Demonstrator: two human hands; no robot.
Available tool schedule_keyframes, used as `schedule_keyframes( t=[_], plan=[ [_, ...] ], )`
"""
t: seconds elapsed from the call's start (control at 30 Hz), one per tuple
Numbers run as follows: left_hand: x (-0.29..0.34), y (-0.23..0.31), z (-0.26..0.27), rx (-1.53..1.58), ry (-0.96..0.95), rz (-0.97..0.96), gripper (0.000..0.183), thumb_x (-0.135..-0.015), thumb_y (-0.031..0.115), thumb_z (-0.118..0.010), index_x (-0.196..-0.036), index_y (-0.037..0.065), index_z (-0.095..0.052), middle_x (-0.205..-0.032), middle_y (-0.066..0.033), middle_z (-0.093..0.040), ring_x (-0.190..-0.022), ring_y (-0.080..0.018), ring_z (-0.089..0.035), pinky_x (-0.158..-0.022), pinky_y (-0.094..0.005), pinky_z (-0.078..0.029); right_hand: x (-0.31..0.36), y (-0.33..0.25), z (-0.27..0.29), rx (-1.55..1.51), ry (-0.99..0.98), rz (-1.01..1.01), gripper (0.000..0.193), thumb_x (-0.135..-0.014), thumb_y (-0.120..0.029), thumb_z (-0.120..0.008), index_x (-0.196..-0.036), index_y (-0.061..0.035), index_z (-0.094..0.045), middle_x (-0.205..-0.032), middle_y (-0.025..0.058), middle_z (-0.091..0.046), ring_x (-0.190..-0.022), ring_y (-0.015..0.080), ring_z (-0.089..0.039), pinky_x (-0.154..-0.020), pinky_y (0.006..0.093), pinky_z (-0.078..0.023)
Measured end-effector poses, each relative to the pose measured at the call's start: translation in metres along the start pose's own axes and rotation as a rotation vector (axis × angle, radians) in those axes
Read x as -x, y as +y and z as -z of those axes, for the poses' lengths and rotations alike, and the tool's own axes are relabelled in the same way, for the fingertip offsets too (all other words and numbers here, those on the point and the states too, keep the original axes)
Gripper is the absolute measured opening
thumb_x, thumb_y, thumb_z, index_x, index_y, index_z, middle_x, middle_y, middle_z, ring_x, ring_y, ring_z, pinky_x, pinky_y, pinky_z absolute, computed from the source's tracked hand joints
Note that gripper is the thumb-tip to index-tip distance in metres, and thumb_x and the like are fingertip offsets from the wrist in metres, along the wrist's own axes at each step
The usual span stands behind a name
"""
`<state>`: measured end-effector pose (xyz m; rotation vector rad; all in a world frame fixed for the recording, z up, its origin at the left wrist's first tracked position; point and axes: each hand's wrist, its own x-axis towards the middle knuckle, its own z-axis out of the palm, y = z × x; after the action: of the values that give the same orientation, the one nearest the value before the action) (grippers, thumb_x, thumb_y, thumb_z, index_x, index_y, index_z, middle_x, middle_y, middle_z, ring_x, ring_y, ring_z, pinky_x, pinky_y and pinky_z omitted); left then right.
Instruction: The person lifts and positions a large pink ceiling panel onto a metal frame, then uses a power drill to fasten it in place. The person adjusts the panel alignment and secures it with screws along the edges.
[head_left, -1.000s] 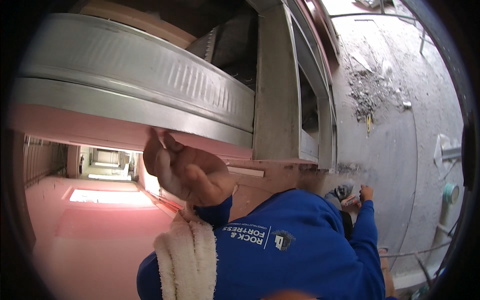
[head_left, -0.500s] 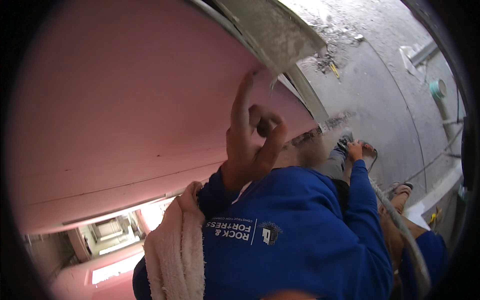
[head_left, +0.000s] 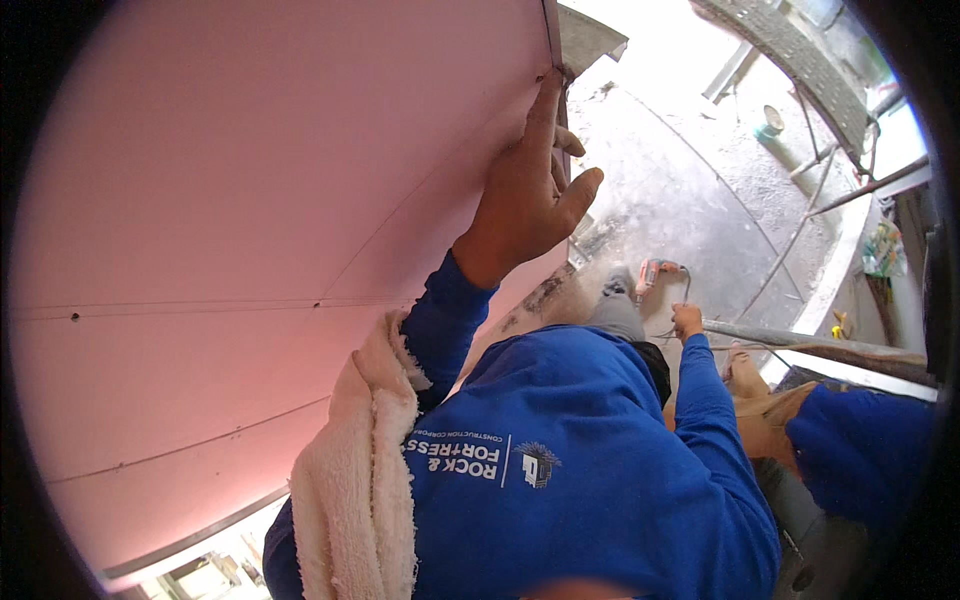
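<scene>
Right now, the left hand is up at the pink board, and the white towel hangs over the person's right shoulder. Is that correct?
Not quite: the towel hangs over the left shoulder, as the head view shows. The left hand is indeed up at the pink board.

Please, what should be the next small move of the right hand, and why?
Probably the right hand should draw up the cord to bring the drill within its grasp. The cord runs from the drill to that hand, but the drill itself is ungripped, and the left hand is at the edge of the pink panel, index finger extended.
</scene>
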<state>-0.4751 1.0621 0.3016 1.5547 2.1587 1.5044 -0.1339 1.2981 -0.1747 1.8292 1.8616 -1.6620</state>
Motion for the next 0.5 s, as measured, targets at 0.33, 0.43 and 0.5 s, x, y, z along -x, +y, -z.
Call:
schedule_keyframes(
  t=[0.33, 0.43, 0.5],
  plan=[
    [0.000, -0.002, 0.000, 0.028, -0.041, 0.005, 0.097, -0.089, 0.012, -0.072, -0.164, 0.001, -0.012, -0.100, -0.0229, -0.068, -0.072, -0.0222, -0.065, -0.067, -0.0342, -0.056, 0.035, 0.010, 0.003, 0.009, 0.002, -0.143, 0.025, -0.095, -0.031, -0.065, -0.096, -0.0061, -0.067, -0.062, 0.0076, -0.059, -0.043, 0.0203, -0.051, -0.039, 0.0379, -0.037],
    [0.001, -0.003, -0.002, 0.039, -0.019, -0.015, 0.097, -0.088, 0.013, -0.072, -0.164, 0.001, -0.013, -0.100, -0.0228, -0.068, -0.073, -0.0236, -0.065, -0.069, -0.0354, -0.056, 0.051, 0.003, -0.007, 0.003, -0.002, -0.139, 0.029, -0.094, -0.033, -0.065, -0.092, -0.0043, -0.067, -0.060, 0.0079, -0.057, -0.043, 0.0211, -0.051, -0.040, 0.0387, -0.039],
    [0.000, -0.004, -0.003, 0.038, -0.010, -0.007, 0.098, -0.088, 0.013, -0.073, -0.164, 0.001, -0.013, -0.102, -0.0230, -0.067, -0.073, -0.0246, -0.066, -0.070, -0.0364, -0.057, 0.052, 0.003, -0.007, -0.026, -0.020, -0.174, 0.029, -0.094, -0.032, -0.065, -0.093, -0.0038, -0.067, -0.061, 0.0083, -0.058, -0.044, 0.0216, -0.053, -0.040, 0.0389, -0.041]
  ],
)
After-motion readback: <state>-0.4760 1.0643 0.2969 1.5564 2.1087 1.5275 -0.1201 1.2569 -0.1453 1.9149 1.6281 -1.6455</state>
